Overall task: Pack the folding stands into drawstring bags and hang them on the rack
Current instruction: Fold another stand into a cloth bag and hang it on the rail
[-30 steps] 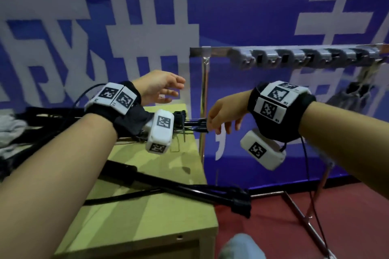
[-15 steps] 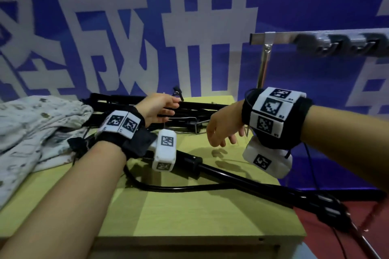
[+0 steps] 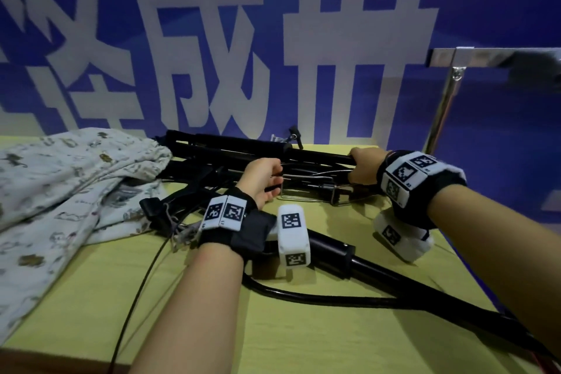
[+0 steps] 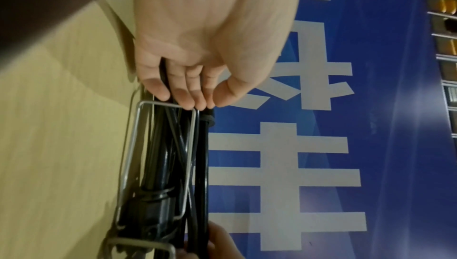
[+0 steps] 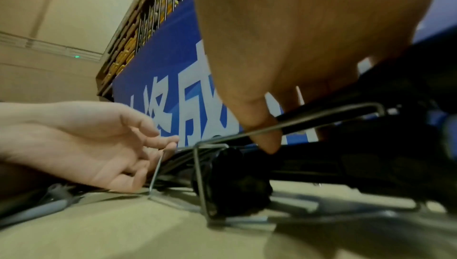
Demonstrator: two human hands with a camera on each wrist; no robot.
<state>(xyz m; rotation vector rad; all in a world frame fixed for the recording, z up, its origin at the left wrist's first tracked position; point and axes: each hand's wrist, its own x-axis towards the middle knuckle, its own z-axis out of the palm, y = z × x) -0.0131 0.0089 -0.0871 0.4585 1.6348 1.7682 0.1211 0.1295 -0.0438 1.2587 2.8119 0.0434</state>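
Within the last second the view has been swinging away from the rack (image 3: 485, 55) and down onto the yellow desk (image 3: 303, 337), and both hands, which were hovering loosely curled in mid-air, are now landing on the folded stand (image 3: 243, 149) lying along the desk's far edge. That reads as the pick-up of the next stand beginning, with bagging and hanging yet to come. The right hand (image 3: 364, 168) is wrapping its fingers round the end of the top black tube, gripping it. The left hand (image 3: 261, 181) is curling its fingers (image 4: 183, 95) among the thin black rods further along, by a bright wire loop (image 4: 163, 157); it appears to be gripping those rods. The stand itself is a bundle of smooth, glossy black tubes and slim rods, with stiff rectangular loops of bare steel wire folded against them. A second stand (image 3: 364, 267), a thicker matte-black pole with a collar, is lying diagonally across the near part of the desk. To the left, soft patterned cloth bags (image 3: 60, 185) are lying crumpled, limp and wrinkled, one partly covering the stand's far end. The rack is showing as a shiny metal bar and post at the right edge.
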